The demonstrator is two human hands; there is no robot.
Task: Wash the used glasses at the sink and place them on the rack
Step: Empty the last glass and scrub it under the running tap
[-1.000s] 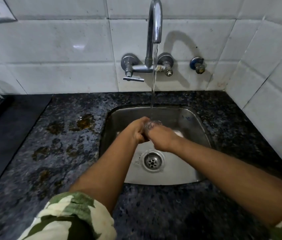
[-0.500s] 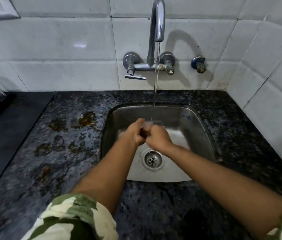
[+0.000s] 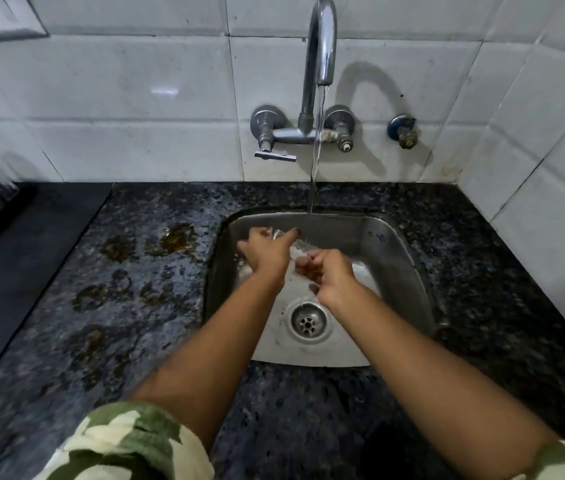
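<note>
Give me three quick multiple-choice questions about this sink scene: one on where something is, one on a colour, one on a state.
1. Where are the hands?
A. Over the sink
B. On the counter left of it
C. At the wall socket

2. What colour are the wall tiles?
A. Blue
B. White
C. Red

3. What is the tap doing?
A. Shut off
B. Dripping only
C. Running

Answers:
1 A: the left hand and right hand hold a glass above the sink.
2 B: the tiles are white.
3 C: a steady stream falls from the tap.
</note>
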